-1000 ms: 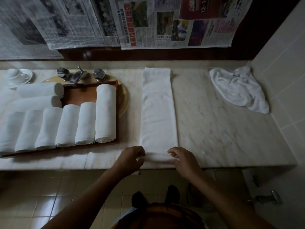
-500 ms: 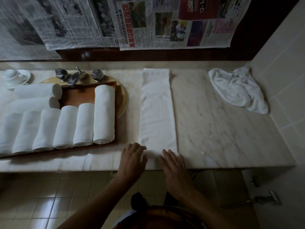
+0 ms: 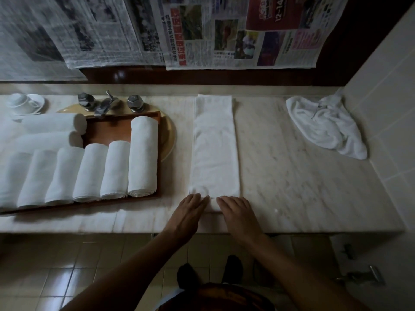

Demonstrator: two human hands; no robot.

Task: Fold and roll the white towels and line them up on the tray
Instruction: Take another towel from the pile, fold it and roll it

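Note:
A white towel, folded into a long narrow strip, lies on the marble counter and runs away from me. Its near end is turned over into a small roll. My left hand and my right hand lie flat on that roll with straight fingers, side by side. To the left stands a brown wooden tray with several rolled white towels lined up on it.
A crumpled white towel lies at the back right by the tiled wall. Chrome taps and a white cup on a saucer stand behind the tray. Newspaper sheets hang on the wall above.
My fingers pinched the towel's near edge, then flattened out. Both hands have since pushed forward, rolling the near end a little way up the strip.

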